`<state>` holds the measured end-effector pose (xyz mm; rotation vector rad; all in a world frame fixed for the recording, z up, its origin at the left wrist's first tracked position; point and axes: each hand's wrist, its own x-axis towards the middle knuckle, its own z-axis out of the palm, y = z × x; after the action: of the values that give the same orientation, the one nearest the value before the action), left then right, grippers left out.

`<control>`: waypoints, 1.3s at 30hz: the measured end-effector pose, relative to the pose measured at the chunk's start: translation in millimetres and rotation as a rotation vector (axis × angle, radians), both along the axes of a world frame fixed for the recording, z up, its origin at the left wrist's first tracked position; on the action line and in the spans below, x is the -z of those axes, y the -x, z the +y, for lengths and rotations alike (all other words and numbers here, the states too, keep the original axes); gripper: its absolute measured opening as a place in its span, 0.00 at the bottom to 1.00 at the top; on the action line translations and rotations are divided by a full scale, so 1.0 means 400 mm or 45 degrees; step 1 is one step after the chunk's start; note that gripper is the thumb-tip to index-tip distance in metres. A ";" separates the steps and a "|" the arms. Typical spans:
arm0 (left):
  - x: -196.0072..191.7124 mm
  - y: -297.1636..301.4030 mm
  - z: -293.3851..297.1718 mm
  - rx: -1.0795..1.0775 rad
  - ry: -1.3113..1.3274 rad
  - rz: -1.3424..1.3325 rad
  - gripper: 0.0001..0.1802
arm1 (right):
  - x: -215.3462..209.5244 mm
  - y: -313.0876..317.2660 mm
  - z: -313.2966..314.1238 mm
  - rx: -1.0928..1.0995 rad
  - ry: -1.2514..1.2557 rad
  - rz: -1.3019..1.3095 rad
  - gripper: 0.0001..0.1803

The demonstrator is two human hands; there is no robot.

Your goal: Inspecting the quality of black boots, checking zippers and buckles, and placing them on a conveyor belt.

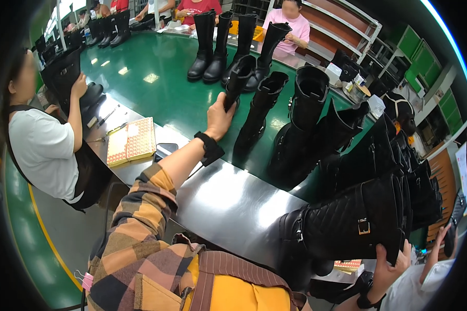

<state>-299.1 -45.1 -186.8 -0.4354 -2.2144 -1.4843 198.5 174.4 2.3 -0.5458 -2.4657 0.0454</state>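
My left hand is stretched out over the green table, its fingers closed round the shaft of a black boot. At the lower right, my right hand grips the open top of a black quilted boot, thumb on the outside of the shaft. That boot lies tilted, with silver buckles at the ankle and near its top. Close to my left hand stand another black boot and a wider, open-topped boot. A black boot with a slanted shaft is between them and my right hand.
Several tall boots stand farther back on the green tabletop. A patterned yellow stack and a phone-like dark object lie on the metal edge. At left a co-worker handles a black boot; others work across the table.
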 end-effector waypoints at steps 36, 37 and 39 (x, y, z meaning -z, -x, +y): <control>-0.041 -0.022 -0.043 -0.713 -0.157 0.095 0.37 | 0.010 0.032 -0.006 -0.094 -0.120 0.204 0.12; -0.044 -0.072 -0.032 -0.545 -0.270 0.281 0.35 | 0.008 0.033 -0.008 -0.088 -0.129 0.210 0.13; -0.034 -0.193 0.004 -0.169 -0.296 0.519 0.29 | 0.005 0.034 -0.010 -0.097 -0.166 0.196 0.15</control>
<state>-221.9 -43.5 -173.3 -0.4571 -1.7015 -1.4151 184.9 170.5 0.5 -0.3775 -2.3191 -0.0410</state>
